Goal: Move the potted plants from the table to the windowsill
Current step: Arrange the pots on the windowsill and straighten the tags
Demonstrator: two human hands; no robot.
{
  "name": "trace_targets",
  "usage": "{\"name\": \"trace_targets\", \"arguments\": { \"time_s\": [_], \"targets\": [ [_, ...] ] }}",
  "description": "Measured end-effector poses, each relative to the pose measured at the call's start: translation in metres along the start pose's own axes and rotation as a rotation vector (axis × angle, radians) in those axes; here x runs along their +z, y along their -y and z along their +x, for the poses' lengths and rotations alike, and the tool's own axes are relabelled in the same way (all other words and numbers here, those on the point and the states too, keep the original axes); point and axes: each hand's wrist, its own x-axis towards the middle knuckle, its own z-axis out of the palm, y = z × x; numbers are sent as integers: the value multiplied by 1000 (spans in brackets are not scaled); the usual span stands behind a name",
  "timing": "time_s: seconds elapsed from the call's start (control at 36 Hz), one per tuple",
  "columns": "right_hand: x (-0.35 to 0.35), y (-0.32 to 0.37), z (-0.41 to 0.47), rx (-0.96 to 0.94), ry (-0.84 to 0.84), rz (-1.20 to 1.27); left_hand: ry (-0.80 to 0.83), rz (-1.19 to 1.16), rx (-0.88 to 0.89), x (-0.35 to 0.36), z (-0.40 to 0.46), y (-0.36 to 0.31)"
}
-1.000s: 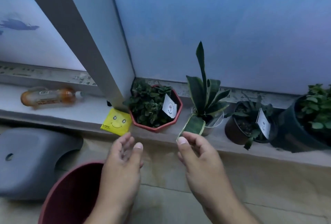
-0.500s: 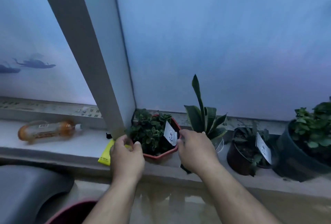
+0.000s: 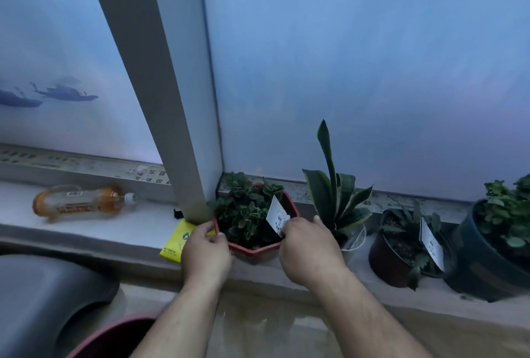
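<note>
Four pots already on the windowsill [image 3: 86, 223], table not in view.
From right to left: black pot [image 3: 487, 260], brown pot [image 3: 385, 257], clear pot w/ tall leaves [image 3: 354, 240], red pot [image 3: 255, 250] near the frame. Left hand [image 3: 205, 251] & right hand [image 3: 309, 248] grip the red pot's rim w/ curled fingers, prob. adjusting it; pots left to move: cannot tell.

View: a single head-worn wide-angle camera; no second view shares the scene.
Facing: forward and slightly down, toward the windowsill [image 3: 86, 231] and the frosted window pane [image 3: 372, 71] beyond.
Nearness: close; both forearms enter from the near edge.
Distortion: the window frame post [image 3: 160, 85] leans, and edges bow.
</note>
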Motion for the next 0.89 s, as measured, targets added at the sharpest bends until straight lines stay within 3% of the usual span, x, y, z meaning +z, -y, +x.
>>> {"name": "trace_targets", "arguments": {
  "time_s": [0.11, 0.25, 0.39, 0.56, 0.89],
  "targets": [
    [-7, 6, -10, -5, -20, -2, -54, -74, 5, 6, 23, 26],
    [-11, -6, 2, 74, -216, 94, -1, -231, -66, 8, -20, -6],
    [1, -12, 14, 130, -172, 18, 47, -264, -79, 16, -23, 0],
    [5, -14, 15, 176, -191, 109, 57, -218, -11, 11, -14, 1],
    [4, -15, 13, 110, -201, -2, 74, -307, -54, 28, -25, 3]
  ]
}}
